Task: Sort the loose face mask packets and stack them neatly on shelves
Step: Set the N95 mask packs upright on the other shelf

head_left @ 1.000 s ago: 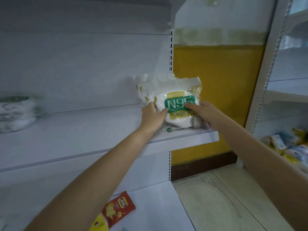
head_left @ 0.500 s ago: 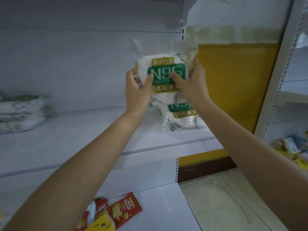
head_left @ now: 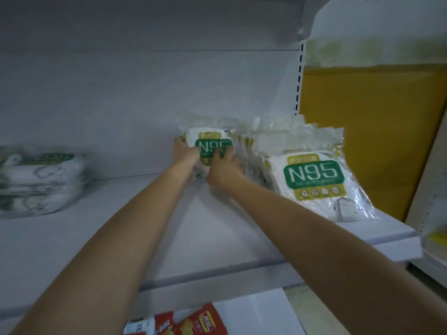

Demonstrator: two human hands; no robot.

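A clear N95 mask packet [head_left: 212, 139] with a green and yellow label stands upright against the shelf's back panel. My left hand [head_left: 185, 154] grips its left side and my right hand [head_left: 225, 169] grips its lower right. Just to the right, a row of the same N95 packets [head_left: 313, 177] leans on the white shelf [head_left: 217, 238], the front one facing me. A blurred stack of other white mask packets [head_left: 38, 182] lies at the shelf's left end.
Red snack packets [head_left: 193, 322] lie on the lower shelf under my arms. A slotted upright [head_left: 299, 78] ends the shelf unit on the right, with a yellow wall [head_left: 372, 131] beyond. Another shelf unit's edge [head_left: 433, 189] shows at far right.
Both hands lifted one N95 packet off the right-hand pile, carried it left and lowered it to stand against the back panel beside the row.
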